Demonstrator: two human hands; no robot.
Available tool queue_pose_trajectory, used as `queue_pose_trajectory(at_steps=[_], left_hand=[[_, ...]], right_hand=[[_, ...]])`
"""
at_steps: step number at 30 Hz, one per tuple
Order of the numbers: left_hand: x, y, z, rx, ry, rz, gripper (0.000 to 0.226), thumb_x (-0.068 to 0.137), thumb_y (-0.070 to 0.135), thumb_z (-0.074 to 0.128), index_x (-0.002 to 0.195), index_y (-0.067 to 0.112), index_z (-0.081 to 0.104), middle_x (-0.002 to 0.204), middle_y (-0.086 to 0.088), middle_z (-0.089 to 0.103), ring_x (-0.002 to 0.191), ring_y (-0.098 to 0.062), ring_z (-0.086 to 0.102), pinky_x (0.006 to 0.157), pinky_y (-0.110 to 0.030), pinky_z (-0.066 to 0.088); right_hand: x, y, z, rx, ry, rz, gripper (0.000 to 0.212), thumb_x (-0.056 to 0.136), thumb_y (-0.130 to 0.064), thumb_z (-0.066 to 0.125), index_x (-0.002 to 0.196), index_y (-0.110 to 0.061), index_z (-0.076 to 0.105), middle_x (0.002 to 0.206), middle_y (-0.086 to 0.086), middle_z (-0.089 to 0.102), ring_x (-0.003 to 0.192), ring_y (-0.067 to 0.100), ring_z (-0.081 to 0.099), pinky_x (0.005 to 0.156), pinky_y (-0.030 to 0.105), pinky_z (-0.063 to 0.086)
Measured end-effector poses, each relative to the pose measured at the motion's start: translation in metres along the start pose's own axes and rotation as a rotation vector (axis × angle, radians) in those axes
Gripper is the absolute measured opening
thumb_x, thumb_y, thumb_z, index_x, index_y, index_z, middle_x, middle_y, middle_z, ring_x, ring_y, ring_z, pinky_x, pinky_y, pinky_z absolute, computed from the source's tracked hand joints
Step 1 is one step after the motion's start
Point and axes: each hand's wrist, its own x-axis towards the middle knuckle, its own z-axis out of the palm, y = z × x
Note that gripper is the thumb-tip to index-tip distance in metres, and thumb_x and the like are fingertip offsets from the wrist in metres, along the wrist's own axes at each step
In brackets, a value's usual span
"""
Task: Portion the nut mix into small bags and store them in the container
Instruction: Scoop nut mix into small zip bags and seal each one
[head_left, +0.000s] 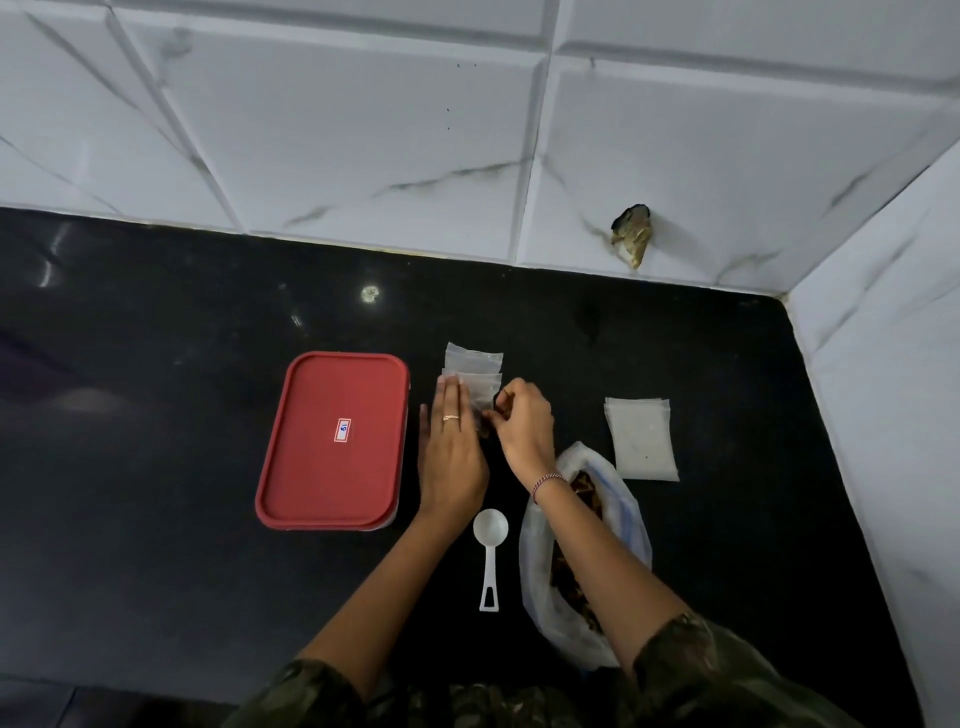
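You are working at a black table that is running into a corner of white marbled wall tiles along its far and right edges. The container is sitting toward the middle of the table, left of your hands, with its red lid closed and a small sticker on top. Near the front edge on the right, the large bag is lying open under your right forearm, with the brown nut mix showing inside. A stack of empty bags is lying flat beyond it, closer to the right edge and apart from everything else.

Your left hand is lying flat with straight fingers, pressing down on a small bag just right of the container. Your right hand is curling its fingers and pinching the right side of that same bag, which is showing something dark inside. More small bags are lying overlapped just beyond it, toward the far edge.

The white scoop is resting between your forearms, bowl pointing away from you, handle toward the front edge. You are wearing a ring on the left hand.
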Motion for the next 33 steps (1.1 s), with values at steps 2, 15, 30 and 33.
queue_pose_trajectory(at_steps=[2,15,30,33], left_hand=[[0.002,-0.005,0.003,0.075,-0.116,0.039,0.057,0.101,0.02,0.023,0.151,0.003,0.002,0.16,-0.011,-0.006,0.144,-0.016,-0.017,0.118,-0.038,-0.011],[0.012,-0.009,-0.006,0.223,-0.34,0.089,0.076,0.1,0.044,0.034,0.151,0.011,-0.011,0.16,-0.008,-0.014,0.147,-0.018,-0.016,0.118,-0.041,-0.01],[0.031,0.056,-0.032,0.041,-0.23,0.124,0.055,0.103,0.023,0.027,0.152,0.003,0.011,0.16,-0.014,0.013,0.148,-0.02,0.01,0.12,-0.035,0.007],[0.035,0.083,-0.028,-0.073,-0.223,0.128,0.052,0.102,0.02,0.035,0.15,0.003,0.022,0.152,-0.016,0.034,0.139,-0.023,0.036,0.113,-0.033,0.03]], right_hand=[[-0.006,-0.004,0.0,-0.187,0.057,-0.161,0.022,0.085,-0.008,0.065,0.104,-0.014,0.055,0.114,0.002,0.048,0.103,0.014,0.05,0.085,0.022,0.048],[-0.008,0.001,0.006,-0.481,-0.418,-0.293,0.063,0.101,-0.015,0.036,0.149,-0.007,-0.004,0.158,0.01,-0.013,0.146,0.019,-0.008,0.12,0.034,0.005],[0.008,0.004,-0.066,-0.261,-0.212,-0.245,0.051,0.101,-0.013,0.035,0.149,-0.008,0.018,0.158,0.004,0.011,0.146,0.013,0.008,0.117,0.027,0.01],[0.007,0.023,-0.089,-0.272,-0.029,-0.21,0.047,0.097,-0.008,0.045,0.143,-0.006,0.035,0.15,0.009,0.034,0.14,0.018,0.03,0.115,0.026,0.021]])
